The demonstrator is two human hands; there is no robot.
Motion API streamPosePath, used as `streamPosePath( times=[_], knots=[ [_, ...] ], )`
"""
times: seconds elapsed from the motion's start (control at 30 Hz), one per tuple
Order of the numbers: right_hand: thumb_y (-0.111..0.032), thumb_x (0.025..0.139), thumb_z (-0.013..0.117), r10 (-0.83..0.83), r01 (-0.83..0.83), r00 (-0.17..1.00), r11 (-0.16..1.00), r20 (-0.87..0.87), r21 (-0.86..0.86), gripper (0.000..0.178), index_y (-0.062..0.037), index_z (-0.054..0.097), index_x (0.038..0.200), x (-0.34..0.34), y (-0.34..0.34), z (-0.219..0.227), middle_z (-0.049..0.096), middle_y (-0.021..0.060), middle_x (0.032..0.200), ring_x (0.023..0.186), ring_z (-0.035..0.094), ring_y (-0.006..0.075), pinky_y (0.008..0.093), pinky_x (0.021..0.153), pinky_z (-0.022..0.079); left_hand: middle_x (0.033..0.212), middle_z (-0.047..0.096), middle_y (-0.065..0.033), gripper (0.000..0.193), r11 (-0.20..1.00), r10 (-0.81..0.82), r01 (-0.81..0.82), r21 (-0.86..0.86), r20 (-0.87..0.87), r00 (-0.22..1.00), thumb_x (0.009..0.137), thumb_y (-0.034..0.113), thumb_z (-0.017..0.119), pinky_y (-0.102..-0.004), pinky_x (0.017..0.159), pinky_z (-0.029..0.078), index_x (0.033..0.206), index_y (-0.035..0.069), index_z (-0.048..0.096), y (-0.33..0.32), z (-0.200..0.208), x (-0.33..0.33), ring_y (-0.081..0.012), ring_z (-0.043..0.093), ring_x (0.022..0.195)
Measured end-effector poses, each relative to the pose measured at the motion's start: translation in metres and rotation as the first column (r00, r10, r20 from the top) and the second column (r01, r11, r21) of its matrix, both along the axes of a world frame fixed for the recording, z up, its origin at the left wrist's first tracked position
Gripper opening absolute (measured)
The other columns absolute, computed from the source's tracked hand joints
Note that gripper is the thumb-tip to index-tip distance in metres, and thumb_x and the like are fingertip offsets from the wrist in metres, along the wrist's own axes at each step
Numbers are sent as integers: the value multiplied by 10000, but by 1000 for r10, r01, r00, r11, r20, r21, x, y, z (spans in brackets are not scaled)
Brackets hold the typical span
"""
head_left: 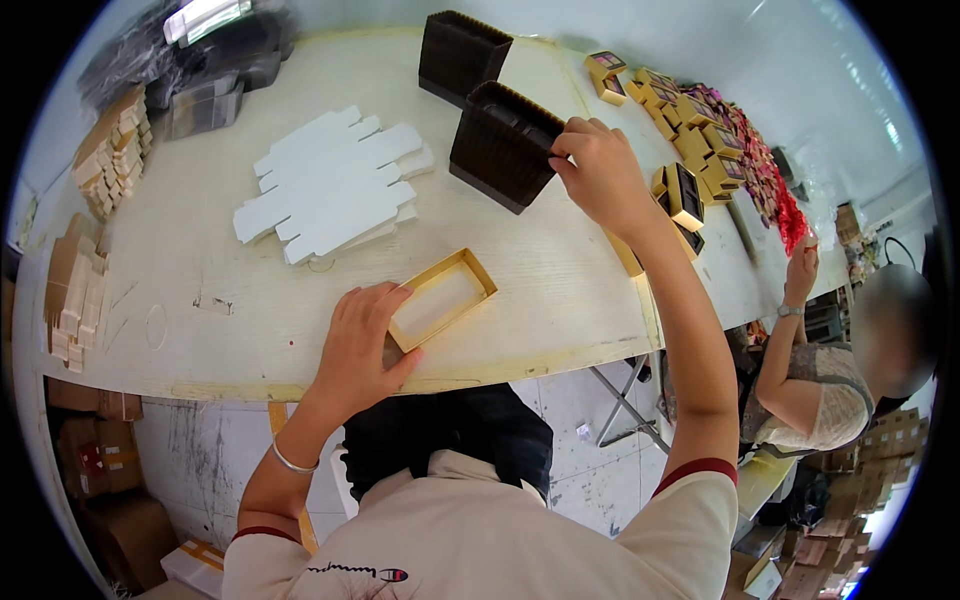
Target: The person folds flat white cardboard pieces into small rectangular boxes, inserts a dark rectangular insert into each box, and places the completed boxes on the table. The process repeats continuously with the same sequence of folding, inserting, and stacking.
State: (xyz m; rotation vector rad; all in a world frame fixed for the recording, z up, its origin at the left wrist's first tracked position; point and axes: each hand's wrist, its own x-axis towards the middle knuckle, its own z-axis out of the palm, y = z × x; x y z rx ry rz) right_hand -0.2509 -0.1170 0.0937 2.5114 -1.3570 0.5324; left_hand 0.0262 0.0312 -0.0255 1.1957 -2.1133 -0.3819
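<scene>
My left hand [362,342] grips the left end of a shallow, open gold box [478,277], fingers over its wall and thumb on the near side. The box lies near the table's front edge, and its inside looks pale. Farther off and to the right, my right hand [603,172] has its thumb and fingers pinched at the right edge of a stack of black plastic trays [505,145]. I cannot tell whether it holds one tray or several. A second black tray stack [462,55] stands just behind. Left of the stacks lie flat white carton blanks [325,185].
Cardboard pieces [112,150] are stacked along the table's left side, below plastic-wrapped material [205,105]. Filled gold boxes [705,150] crowd the right, beside small red and pink packets [765,180]. At the far right sits a co-worker [815,385], one hand at red material.
</scene>
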Motion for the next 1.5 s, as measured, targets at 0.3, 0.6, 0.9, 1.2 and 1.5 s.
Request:
streamPosePath(
  times=[0.3,0.6,0.9,1.2,1.5],
  knots=[
    [-147,815,727,114,-93,832,993,542,-66,177,-11,615,830,-7,7,30,582,65,805,751,521,191,323,688,444,1289,506,-157,733,997,-77,76,-22,-50,996,704,137,729,-455,1039,325,1357,53,406,-1,4,1,-362,457,1175],
    [-352,947,529,-566,-389,494,534,660,750,338,-59,594,1100,-18,98,-21,608,23,898,746,575,118,252,650,472,1286,511,-150,854,991,-127,132,37,-121,985,701,172,747,-427,1028,336,1438,63,332,-2,3,-4,-344,466,1174],
    [-334,923,614,-190,-335,784,672,591,660,416,-17,488,1162,22,105,-59,543,129,878,770,555,212,303,660,460,1305,515,-151,726,988,-146,144,59,27,989,703,215,742,-427,1011,380,1363,75,473,-3,7,-4,-347,481,1178],
    [-154,749,759,317,-549,826,642,467,536,582,-77,557,1289,-4,108,-55,514,149,1286,1090,529,335,359,918,461,1321,531,-110,718,991,-131,129,28,82,988,673,196,759,-391,957,413,1336,75,509,-1,16,-4,-324,490,1049],
    [-171,762,742,150,-692,699,385,699,610,543,-91,577,1273,0,103,-74,457,156,1392,1101,542,338,367,929,461,1340,512,-76,766,931,-216,208,301,-7,976,624,131,803,-370,947,430,1330,87,511,-16,27,0,-298,496,1054]
  ],
)
